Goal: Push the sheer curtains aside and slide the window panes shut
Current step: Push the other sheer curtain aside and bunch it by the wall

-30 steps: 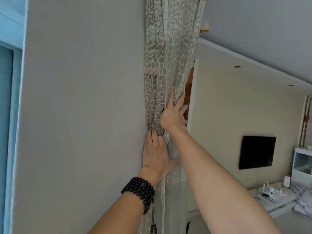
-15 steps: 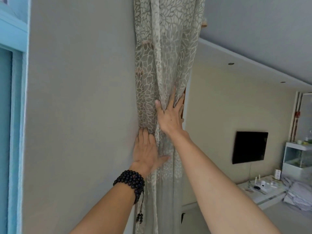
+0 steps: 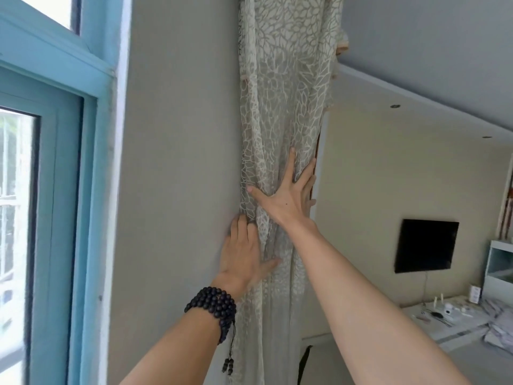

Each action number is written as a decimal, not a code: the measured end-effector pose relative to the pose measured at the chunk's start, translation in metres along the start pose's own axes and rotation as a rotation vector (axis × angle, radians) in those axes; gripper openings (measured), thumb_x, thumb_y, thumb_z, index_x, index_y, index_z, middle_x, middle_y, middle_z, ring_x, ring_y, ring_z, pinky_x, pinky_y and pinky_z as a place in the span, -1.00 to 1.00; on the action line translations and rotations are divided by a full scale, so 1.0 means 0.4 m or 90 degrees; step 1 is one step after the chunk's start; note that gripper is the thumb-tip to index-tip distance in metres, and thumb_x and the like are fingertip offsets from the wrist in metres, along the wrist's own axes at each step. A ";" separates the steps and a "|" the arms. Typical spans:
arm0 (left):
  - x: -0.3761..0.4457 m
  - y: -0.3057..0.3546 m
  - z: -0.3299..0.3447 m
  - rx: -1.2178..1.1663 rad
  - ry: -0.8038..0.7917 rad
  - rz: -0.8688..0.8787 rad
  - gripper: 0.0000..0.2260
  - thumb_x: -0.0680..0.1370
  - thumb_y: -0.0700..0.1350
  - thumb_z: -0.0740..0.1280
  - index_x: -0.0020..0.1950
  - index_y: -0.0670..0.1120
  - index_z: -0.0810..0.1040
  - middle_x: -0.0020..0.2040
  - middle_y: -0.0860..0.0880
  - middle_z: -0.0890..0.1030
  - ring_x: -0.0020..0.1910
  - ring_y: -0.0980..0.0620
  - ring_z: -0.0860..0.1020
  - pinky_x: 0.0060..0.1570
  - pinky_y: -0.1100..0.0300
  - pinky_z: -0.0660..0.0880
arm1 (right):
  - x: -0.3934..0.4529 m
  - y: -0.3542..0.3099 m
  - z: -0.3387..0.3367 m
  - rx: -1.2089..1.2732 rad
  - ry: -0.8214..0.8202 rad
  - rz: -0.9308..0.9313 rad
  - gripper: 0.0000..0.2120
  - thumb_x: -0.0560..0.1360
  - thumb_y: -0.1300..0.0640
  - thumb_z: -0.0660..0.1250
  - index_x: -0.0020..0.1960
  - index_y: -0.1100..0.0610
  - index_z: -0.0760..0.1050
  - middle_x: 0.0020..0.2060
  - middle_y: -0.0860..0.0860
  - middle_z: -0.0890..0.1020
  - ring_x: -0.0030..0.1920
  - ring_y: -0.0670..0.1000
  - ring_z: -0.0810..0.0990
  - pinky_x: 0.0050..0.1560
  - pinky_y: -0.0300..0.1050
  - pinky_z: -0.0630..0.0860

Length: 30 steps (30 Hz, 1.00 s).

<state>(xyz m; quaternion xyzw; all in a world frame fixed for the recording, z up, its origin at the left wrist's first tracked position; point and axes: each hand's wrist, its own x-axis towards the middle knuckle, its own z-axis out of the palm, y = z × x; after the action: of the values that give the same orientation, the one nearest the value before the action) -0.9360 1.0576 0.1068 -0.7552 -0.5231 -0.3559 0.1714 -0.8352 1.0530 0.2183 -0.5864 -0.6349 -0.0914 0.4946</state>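
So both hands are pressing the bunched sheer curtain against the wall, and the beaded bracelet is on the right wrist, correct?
Not quite: the head view shows the beaded bracelet on the left wrist. The rest stands: the left hand and right hand both press the bunched sheer curtain against the wall.

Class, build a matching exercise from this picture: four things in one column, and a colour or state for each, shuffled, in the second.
Things:
1. window frame
2. sheer curtain
3. bead bracelet
4. left hand

Colour or state:
A. pressed flat where wall and fabric meet
B. blue
C. black, round a wrist
D. bunched, pale leaf pattern

Pairs: 1-B, 2-D, 3-C, 4-A
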 end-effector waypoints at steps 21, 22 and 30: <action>-0.233 -0.085 -0.288 -0.230 0.014 0.046 0.00 0.45 0.41 0.28 0.62 -0.01 -0.23 0.63 -0.07 -0.01 0.58 -0.05 0.08 0.49 0.01 0.18 | -0.256 -0.130 -0.144 0.050 -0.071 0.030 0.18 0.31 -0.51 0.38 0.44 -0.39 -0.54 0.52 0.00 -0.54 0.59 0.21 -0.36 0.45 0.53 -0.09; -0.247 -0.085 -0.309 -0.227 0.017 0.052 0.00 0.46 0.39 0.29 0.62 0.00 -0.24 0.63 -0.08 0.00 0.58 -0.06 0.09 0.47 0.00 0.21 | -0.270 -0.141 -0.155 0.047 -0.072 0.034 0.17 0.31 -0.52 0.37 0.44 -0.39 -0.54 0.52 -0.01 -0.55 0.59 0.21 -0.36 0.45 0.53 -0.09; -0.356 -0.085 -0.470 -0.182 0.067 0.113 -0.06 0.47 0.31 0.25 0.64 -0.03 -0.17 0.63 -0.08 0.06 0.58 -0.07 0.09 0.44 -0.13 0.30 | -0.395 -0.210 -0.236 0.005 -0.073 0.045 0.15 0.27 -0.61 0.28 0.41 -0.41 -0.57 0.52 -0.01 -0.54 0.59 0.21 -0.36 0.44 0.54 -0.06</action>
<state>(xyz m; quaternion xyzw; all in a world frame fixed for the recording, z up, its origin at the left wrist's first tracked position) -1.0629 0.8574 0.1301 -0.7955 -0.3884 -0.4493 0.1200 -0.8840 0.8592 0.1878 -0.6105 -0.6418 -0.0373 0.4626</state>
